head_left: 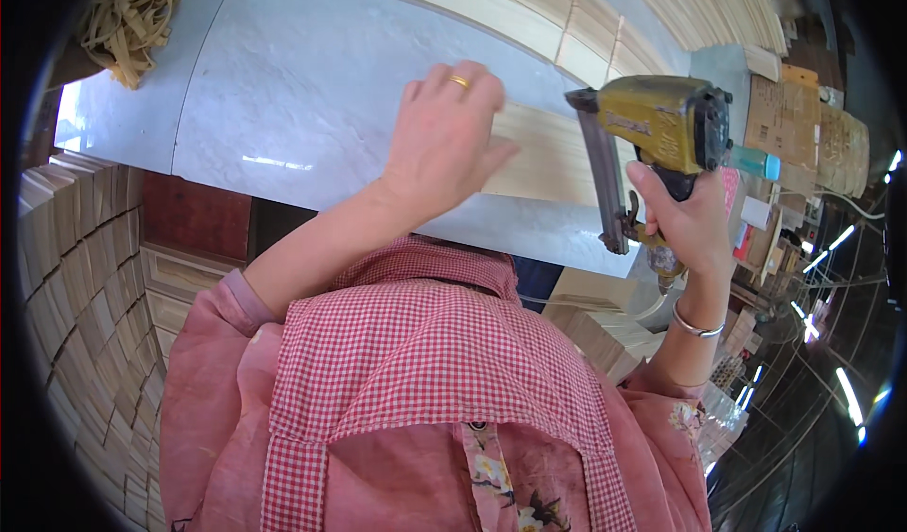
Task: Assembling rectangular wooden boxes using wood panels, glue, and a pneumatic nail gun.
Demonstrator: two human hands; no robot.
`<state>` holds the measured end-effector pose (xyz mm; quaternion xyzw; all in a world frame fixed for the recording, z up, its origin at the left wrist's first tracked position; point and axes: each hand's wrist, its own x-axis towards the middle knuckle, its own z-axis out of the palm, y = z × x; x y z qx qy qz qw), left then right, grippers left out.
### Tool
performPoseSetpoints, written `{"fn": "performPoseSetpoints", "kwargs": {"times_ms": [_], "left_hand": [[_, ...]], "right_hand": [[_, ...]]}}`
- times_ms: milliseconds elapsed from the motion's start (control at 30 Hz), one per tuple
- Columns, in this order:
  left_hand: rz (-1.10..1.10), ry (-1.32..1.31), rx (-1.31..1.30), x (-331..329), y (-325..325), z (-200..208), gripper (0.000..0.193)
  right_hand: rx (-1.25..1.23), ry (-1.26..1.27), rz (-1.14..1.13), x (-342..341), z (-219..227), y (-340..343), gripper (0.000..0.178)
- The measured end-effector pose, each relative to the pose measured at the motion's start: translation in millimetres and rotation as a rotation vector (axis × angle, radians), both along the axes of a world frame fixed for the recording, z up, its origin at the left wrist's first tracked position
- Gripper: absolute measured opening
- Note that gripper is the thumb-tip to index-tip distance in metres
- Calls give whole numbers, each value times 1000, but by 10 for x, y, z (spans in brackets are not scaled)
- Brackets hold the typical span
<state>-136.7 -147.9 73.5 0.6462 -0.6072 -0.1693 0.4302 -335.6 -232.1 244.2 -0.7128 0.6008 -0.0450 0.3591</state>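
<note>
My right hand [688,213] is wrapped round the grip of a yellow and black pneumatic nail gun [652,107]. Its long magazine slants down toward the table's near edge, above the right part of a pale wooden board [543,154]. My left hand [446,135], wearing a gold ring, is over the left end of that board. Its fingers are bent and the thumb stands apart, with nothing seen in it. Whether this hand touches the board I cannot tell. Both lie over a glossy grey-white tabletop [293,88].
Along the far side lie joined wooden slats [472,8], with a stack of thin strips [718,3] behind. A bundle of tan strips [137,22] sits at the far left. Stacked wooden pieces [85,248] rise at the left. A cardboard box [784,121] stands right.
</note>
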Motion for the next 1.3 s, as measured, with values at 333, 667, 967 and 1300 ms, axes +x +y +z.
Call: {"fn": "performPoseSetpoints", "kwargs": {"times_ms": [333,667,967,1300], "left_hand": [[-339,-478,13,-763,-428,60,55],[-406,-362,72,-707,-524,63,54],[-429,-345,121,-702,-531,67,58],[-397,-332,63,-722,-513,63,58]], "right_hand": [[29,-26,-209,-597,-30,44,26],[58,-17,-173,-637,-112,-39,29],[102,13,-194,-582,-82,-65,31],[115,34,-180,-624,-64,-100,30]]}}
